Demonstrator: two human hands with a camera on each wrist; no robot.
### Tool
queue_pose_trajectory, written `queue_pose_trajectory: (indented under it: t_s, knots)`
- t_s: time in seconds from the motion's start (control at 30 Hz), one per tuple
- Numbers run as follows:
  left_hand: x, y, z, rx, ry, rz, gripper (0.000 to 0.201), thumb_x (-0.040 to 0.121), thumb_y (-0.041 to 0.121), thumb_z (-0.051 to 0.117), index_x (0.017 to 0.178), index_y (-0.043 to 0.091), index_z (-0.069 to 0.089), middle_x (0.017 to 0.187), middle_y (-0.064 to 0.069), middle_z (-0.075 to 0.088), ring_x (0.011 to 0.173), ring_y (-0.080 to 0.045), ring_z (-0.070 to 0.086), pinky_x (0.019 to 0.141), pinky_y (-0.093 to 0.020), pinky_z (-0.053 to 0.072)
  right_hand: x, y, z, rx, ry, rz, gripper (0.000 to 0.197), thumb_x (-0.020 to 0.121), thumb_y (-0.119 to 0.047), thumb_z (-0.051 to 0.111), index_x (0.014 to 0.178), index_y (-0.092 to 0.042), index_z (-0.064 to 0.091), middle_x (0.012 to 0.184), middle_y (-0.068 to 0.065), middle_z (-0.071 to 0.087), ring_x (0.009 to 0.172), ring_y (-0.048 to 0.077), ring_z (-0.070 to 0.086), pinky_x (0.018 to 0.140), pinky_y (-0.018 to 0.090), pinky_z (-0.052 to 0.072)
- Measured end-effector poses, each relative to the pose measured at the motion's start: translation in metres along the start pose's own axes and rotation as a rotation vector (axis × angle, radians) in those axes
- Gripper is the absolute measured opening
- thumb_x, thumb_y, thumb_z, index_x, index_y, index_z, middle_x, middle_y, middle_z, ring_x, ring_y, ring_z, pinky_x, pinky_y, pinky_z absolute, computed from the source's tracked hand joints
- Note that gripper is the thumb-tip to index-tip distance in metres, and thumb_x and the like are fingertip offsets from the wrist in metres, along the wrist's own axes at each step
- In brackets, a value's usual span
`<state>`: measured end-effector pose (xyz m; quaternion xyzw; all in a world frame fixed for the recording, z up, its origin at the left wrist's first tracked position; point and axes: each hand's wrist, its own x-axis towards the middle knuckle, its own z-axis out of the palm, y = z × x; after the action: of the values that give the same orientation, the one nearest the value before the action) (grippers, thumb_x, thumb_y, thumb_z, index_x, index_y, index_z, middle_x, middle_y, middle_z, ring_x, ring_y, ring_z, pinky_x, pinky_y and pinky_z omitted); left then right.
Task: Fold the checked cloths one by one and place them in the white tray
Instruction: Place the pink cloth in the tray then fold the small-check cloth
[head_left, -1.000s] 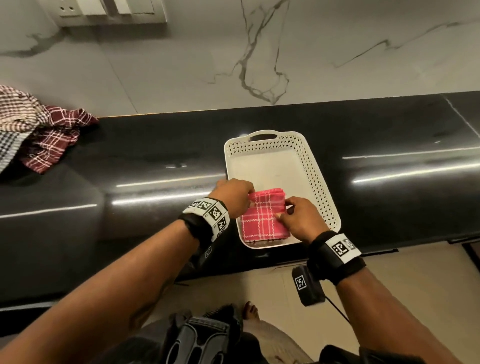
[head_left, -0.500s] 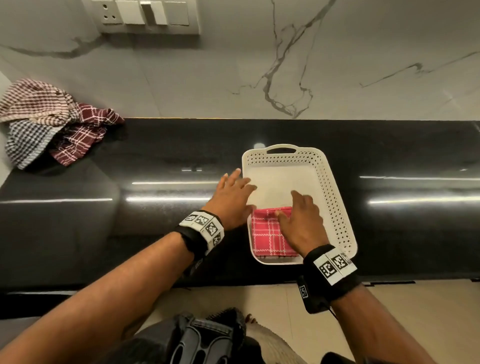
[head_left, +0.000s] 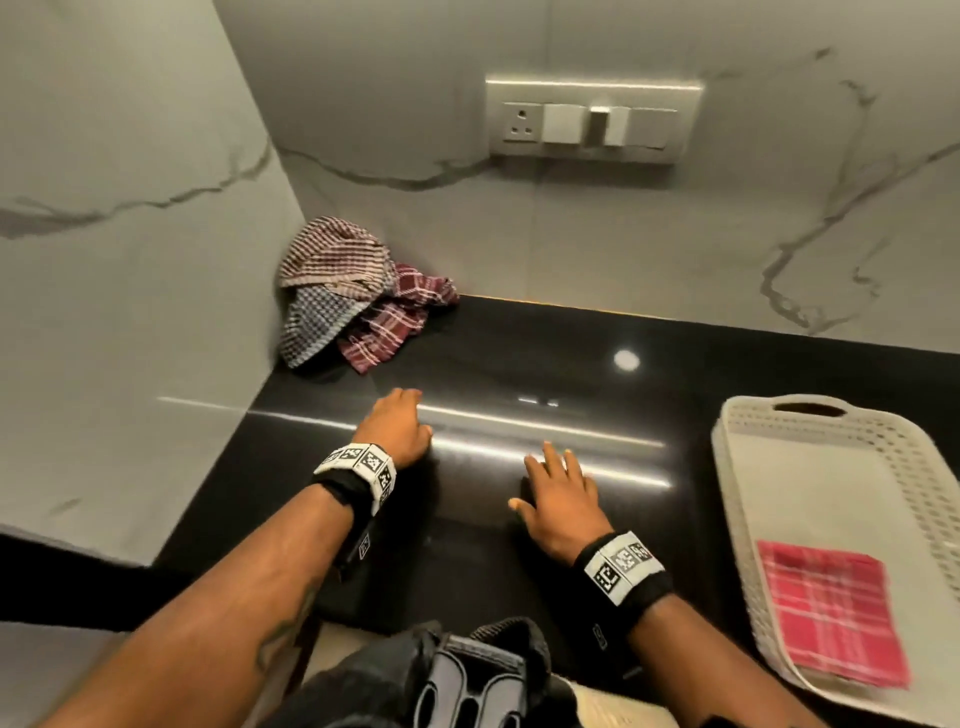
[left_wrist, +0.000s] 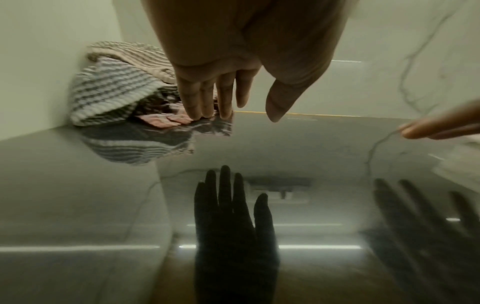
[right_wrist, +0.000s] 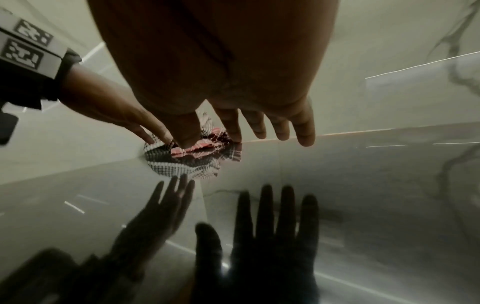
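A folded pink checked cloth (head_left: 831, 613) lies flat in the near end of the white perforated tray (head_left: 810, 470) at the right. A heap of crumpled checked cloths (head_left: 353, 296), brown, blue-grey and maroon, sits in the far left corner against the wall; the same heap (left_wrist: 114, 88) fills the left wrist view. My left hand (head_left: 397, 423) hovers over the black counter with fingers straight, pointing at the heap and short of it. Beside it my right hand (head_left: 558, 483) is spread open above the counter. Neither hand holds anything.
The glossy black counter (head_left: 519, 364) runs from the left side wall to the tray, and it mirrors both hands. A switch and socket panel (head_left: 592, 122) is on the marble back wall. The counter's front edge is close to my body.
Both hands let go of the pink cloth, left the tray and moved left over the counter toward the heap. The head view swung left, so the tray now sits at the right edge.
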<state>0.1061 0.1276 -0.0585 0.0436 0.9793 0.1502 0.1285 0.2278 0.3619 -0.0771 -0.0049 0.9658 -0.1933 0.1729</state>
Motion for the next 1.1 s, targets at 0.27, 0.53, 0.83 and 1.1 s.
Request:
queue_pose_trajectory:
  t_s: [0.27, 0.53, 0.83, 1.1]
  knots:
    - [0.081, -0.096, -0.059, 0.216, 0.175, 0.041, 0.047, 0.084, 0.021, 0.06, 0.13, 0.013, 0.054, 0.157, -0.017, 0.023, 0.143, -0.038, 0.023, 0.117, -0.052, 0.027, 0.044, -0.037, 0.038, -0.07, -0.044, 0.112, 0.07, 0.097, -0.055, 0.043, 0.156, -0.034, 0.012, 0.166, 0.001, -0.007, 0.151, 0.036, -0.012, 0.117, 0.065, 0.002]
    - [0.147, -0.119, -0.11, 0.377, 0.285, 0.049, 0.052, 0.08, 0.023, 0.063, 0.131, 0.024, 0.054, 0.165, -0.013, 0.002, 0.15, -0.041, 0.002, 0.121, -0.055, 0.006, 0.044, -0.04, 0.034, -0.017, -0.024, 0.167, 0.071, 0.095, -0.056, 0.046, 0.156, -0.041, 0.013, 0.166, -0.006, -0.008, 0.152, 0.027, -0.014, 0.121, 0.057, 0.0]
    - [0.175, -0.133, -0.134, 0.343, 0.117, 0.032, 0.055, 0.085, 0.023, 0.063, 0.137, 0.011, 0.051, 0.16, -0.014, 0.019, 0.138, -0.042, 0.034, 0.112, -0.049, 0.033, 0.046, -0.049, 0.03, 0.037, -0.037, 0.234, 0.071, 0.094, -0.052, 0.053, 0.155, -0.043, 0.018, 0.166, -0.01, -0.005, 0.152, 0.024, -0.012, 0.121, 0.058, 0.0]
    - [0.15, -0.113, -0.15, 0.2, 0.494, 0.358, 0.021, 0.08, -0.006, 0.058, 0.096, 0.004, 0.069, 0.096, -0.015, 0.065, 0.088, -0.036, 0.062, 0.08, -0.045, 0.052, 0.043, -0.047, 0.03, 0.065, -0.04, 0.241, 0.069, 0.095, -0.053, 0.052, 0.154, -0.044, 0.018, 0.166, -0.011, -0.005, 0.152, 0.022, -0.013, 0.121, 0.056, -0.002]
